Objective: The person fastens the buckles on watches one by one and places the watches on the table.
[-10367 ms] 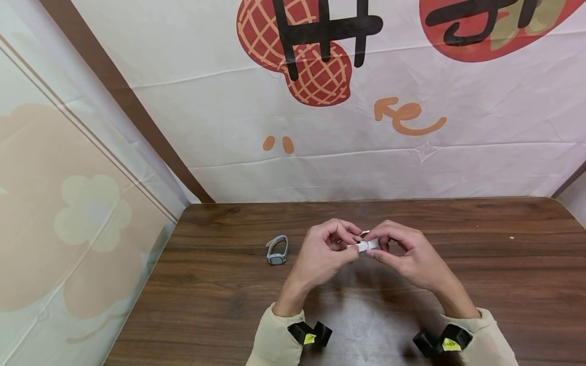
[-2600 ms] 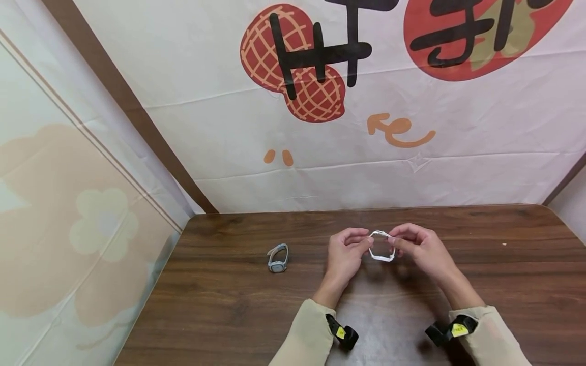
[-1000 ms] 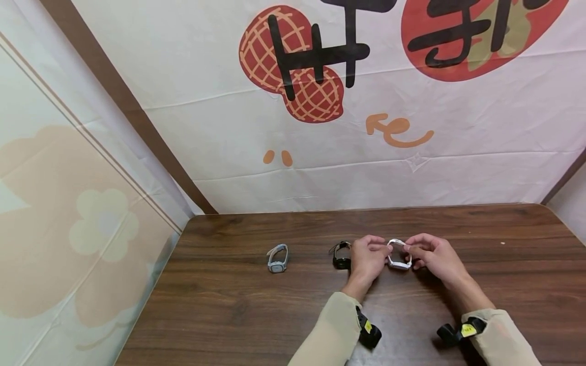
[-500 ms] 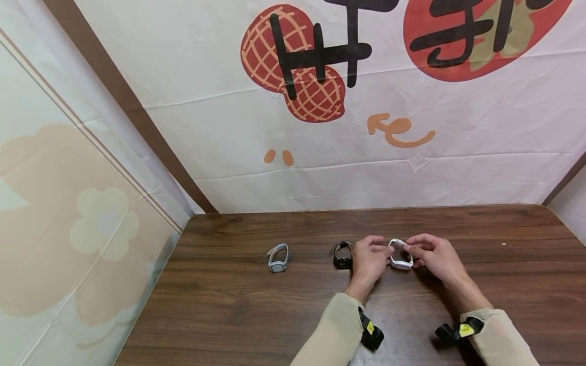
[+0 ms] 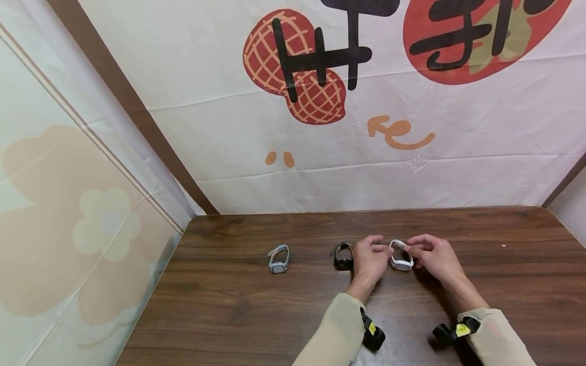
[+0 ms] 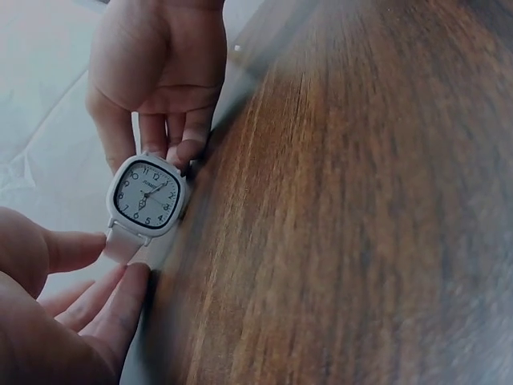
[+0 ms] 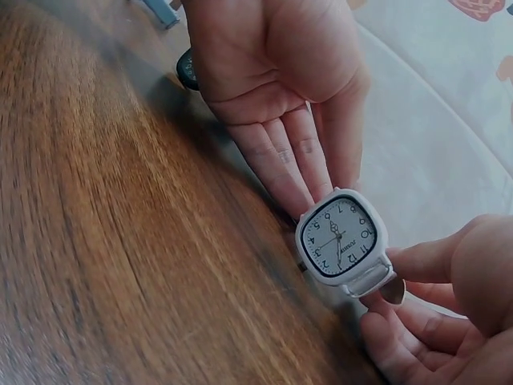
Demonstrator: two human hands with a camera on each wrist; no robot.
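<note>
A white wristwatch (image 5: 402, 265) stands on the table in the head view, its strap looped up behind the squarish dial. My left hand (image 5: 371, 258) pinches the left side of the strap between thumb and fingers. On the opposite side, my right hand (image 5: 436, 256) holds the strap the same way. Both wrist views show the numbered dial (image 6: 146, 196) facing out between the two hands. In the right wrist view, a strap end (image 7: 393, 290) pokes out by my right thumb. Just left of my left hand sits a black wristwatch (image 5: 343, 263), its strap also looped.
Farther left on the brown wooden table (image 5: 229, 305) stands a light blue wristwatch (image 5: 278, 267). A tiny white speck (image 5: 503, 246) lies at the right. Behind the table's back edge hangs a printed white cloth (image 5: 229, 127).
Both hands have carried the white watch rightward and down, beside the black watch, which earlier was hidden by the left hand. Over the last second the dial has tipped to face more upward.
</note>
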